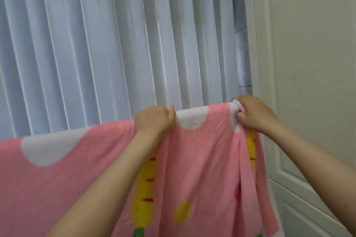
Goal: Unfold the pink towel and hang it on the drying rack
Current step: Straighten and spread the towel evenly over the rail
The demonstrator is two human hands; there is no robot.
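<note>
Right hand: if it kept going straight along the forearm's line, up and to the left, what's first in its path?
Probably the white vertical blinds behind the towel's top edge. The right hand grips the pink towel at its right end; the gap to the blinds can't be judged.

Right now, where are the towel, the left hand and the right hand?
towel [202, 159]: head view, on the pink cloth between the two arms.
left hand [154, 119]: head view, on the back of the hand gripping the top edge.
right hand [254, 113]: head view, on the back of the hand gripping the bunched corner.
</note>
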